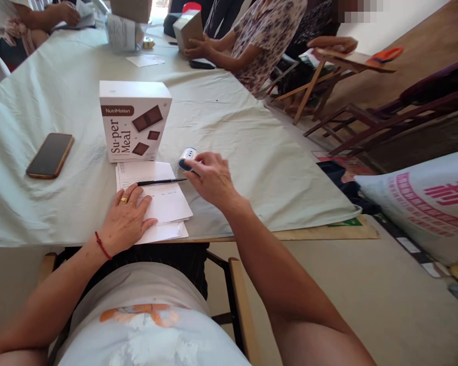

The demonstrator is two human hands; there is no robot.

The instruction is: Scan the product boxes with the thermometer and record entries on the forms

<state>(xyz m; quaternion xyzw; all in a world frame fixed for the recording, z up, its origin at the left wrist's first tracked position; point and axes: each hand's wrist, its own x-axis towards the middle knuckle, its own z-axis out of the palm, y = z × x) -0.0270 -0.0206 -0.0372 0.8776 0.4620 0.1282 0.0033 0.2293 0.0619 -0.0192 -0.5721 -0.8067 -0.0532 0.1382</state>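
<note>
My left hand point(124, 221), with a ring and a red string bracelet, lies flat on a small stack of white papers point(171, 201), fingers spread. Across the papers rests a black pen point(162, 181), its left end close to my left fingertips. My right hand point(213, 178) is at a small rounded white-and-blue object point(187, 155) on the table; thumb and index finger close on its right side. What that object is I cannot make out. Just behind the papers stands an upright white "Su-per Meal" box point(135, 122) with brown chocolate pictures.
A phone point(50, 155) lies to the left on the pale tablecloth point(80, 203). Across the table another person's hands hold a box point(189, 30). A clear container point(122, 33) and a yellow tape measure point(148, 43) are at the far side. Wooden chairs and a printed white sack point(423, 198) stand right.
</note>
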